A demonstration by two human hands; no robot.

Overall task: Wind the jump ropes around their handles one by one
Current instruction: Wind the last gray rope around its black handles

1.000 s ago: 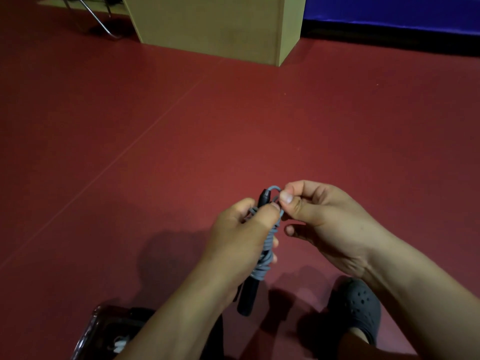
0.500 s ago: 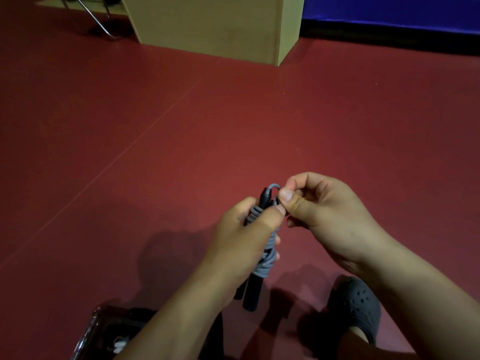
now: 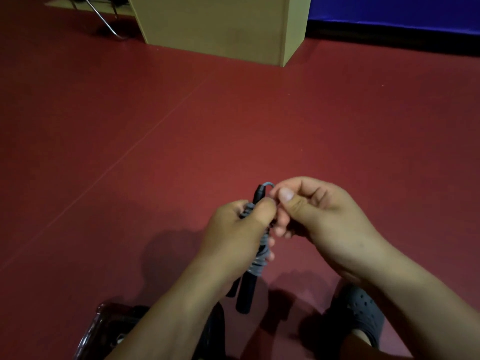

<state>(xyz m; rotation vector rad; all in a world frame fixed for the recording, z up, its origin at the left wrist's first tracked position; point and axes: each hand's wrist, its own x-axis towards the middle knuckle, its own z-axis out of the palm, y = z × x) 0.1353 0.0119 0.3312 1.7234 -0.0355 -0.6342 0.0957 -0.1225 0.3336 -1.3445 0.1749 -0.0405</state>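
Jump rope (image 3: 257,266) held over the red floor (image 3: 181,141), both hands on it.

The left hand (image 3: 233,237) grips the black handles (image 3: 246,292) with grey cord coiled round them; the right hand's (image 3: 319,216) fingers (image 3: 285,196) pinch the cord's short loop at the handles' top. Open floor stretches beyond the rope to a wooden cabinet (image 3: 215,24); a dark shoe (image 3: 361,315) lies below the rope, right.

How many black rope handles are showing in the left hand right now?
2. The longer handle sticks out below the left hand, its tip rising above the thumb. A second handle peeks out just left of it, mostly hidden by the hand and the grey rope coils.
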